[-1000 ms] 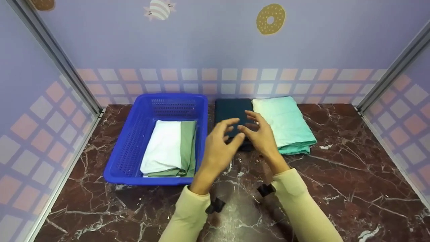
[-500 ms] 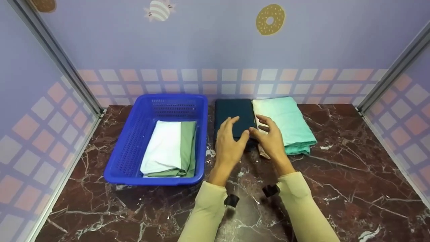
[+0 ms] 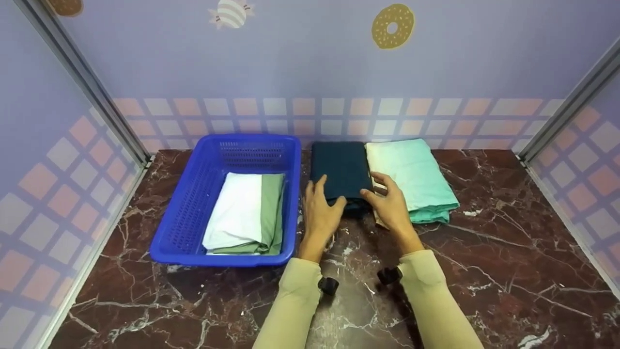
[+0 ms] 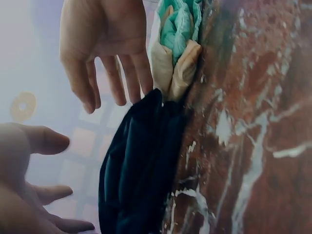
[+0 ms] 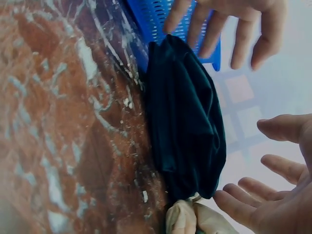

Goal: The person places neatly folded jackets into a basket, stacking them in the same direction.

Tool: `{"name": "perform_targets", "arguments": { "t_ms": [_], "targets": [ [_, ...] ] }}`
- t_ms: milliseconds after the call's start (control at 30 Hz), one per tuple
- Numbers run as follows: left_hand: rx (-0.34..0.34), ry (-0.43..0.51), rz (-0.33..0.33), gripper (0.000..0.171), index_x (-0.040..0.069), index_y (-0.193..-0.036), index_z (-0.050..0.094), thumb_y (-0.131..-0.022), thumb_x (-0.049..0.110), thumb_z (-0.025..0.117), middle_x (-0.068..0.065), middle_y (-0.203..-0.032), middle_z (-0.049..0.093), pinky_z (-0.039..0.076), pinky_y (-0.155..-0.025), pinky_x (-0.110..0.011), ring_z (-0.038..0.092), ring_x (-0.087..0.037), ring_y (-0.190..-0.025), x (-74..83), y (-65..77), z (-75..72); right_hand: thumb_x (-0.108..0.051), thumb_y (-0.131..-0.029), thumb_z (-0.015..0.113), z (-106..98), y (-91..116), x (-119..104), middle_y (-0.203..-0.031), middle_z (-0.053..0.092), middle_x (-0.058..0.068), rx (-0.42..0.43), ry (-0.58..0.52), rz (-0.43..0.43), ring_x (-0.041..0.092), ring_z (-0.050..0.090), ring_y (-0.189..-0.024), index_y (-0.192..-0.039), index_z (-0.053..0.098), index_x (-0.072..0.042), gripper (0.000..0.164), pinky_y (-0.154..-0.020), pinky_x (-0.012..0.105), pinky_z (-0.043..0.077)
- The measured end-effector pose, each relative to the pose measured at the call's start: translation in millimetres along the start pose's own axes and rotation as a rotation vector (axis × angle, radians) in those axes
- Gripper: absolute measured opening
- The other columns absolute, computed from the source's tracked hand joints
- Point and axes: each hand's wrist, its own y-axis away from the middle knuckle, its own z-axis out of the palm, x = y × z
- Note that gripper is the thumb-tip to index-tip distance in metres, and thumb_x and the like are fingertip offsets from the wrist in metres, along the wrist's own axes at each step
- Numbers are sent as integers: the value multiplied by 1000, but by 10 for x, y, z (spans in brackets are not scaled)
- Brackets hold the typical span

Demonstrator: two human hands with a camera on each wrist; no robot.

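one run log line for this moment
left hand: by left side of dark cloth | right hand: by its right side | contact: unclear | dark cloth, mint cloth: folded on table | white-green cloth: in basket

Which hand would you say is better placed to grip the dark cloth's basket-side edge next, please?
Probably the left hand: it is beside the dark cloth, nearer the basket; the right hand is opposite.

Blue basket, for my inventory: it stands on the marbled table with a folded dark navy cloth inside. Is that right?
Wrong cloth: the head view shows folded white and green fabric inside the blue basket on the marbled table; the dark navy cloth lies outside.
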Motion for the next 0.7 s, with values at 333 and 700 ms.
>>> {"name": "perform_targets", "arguments": {
  "t_ms": [333,700],
  "targets": [
    [-51,40,-112,79,12,-166,38,-94,20,70,-32,-166,29,30,-122,-59,28,-47,-154,-180,-14,9,-18,-102,70,19,8,156,-163,39,24,-106,54,73,43,42,-147,-162,42,-6,68,-116,56,40],
    [-26,68,-99,74,6,-162,43,-94,18,70,-24,-158,48,37,-119,-52,45,-41,-146,-260,-71,5,-23,-104,66,48,-4,145,-167,31,26,-103,152,99,46,33,-152,-164,37,-5,69,-121,58,31]
  ]
}}
